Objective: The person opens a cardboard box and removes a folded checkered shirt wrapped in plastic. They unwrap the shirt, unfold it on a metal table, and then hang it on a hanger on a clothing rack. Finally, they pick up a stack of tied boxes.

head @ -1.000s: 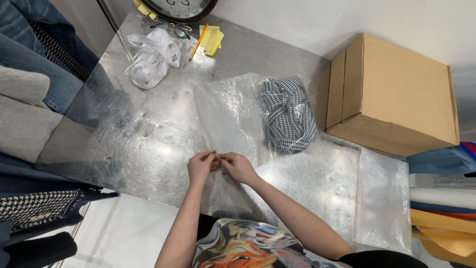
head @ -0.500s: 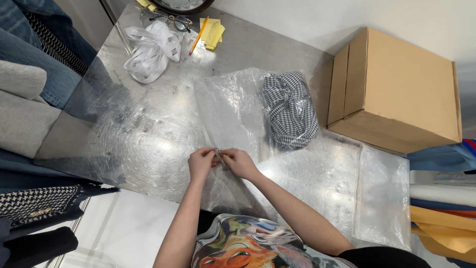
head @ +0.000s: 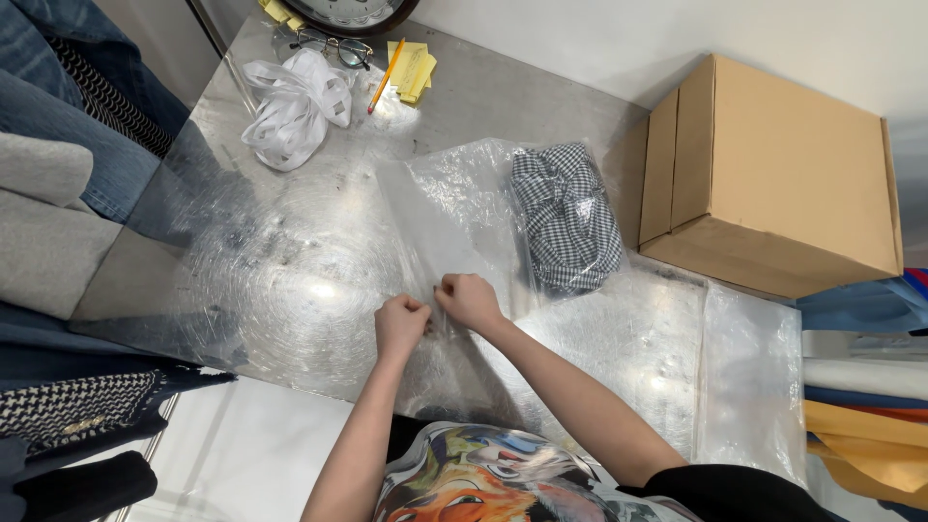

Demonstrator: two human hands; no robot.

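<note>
A clear plastic bag (head: 454,208) lies across the shiny metal table (head: 280,280). Inside its far end sits a folded black-and-white checked garment (head: 567,217). My left hand (head: 400,324) and my right hand (head: 468,299) are side by side at the bag's near edge, both with fingers closed, pinching the plastic there. The two hands nearly touch each other.
A brown cardboard box (head: 778,179) stands at the right. White crumpled bags (head: 290,101), glasses (head: 329,43), a pencil (head: 385,75), yellow notes (head: 414,68) and a round clock (head: 353,12) lie at the far edge. More clear plastic (head: 749,382) lies at right; clothes hang at left.
Both hands stay pinched on the bag's near edge; they have shifted only slightly. The view has drifted a little, and the bag and garment lie as before.
</note>
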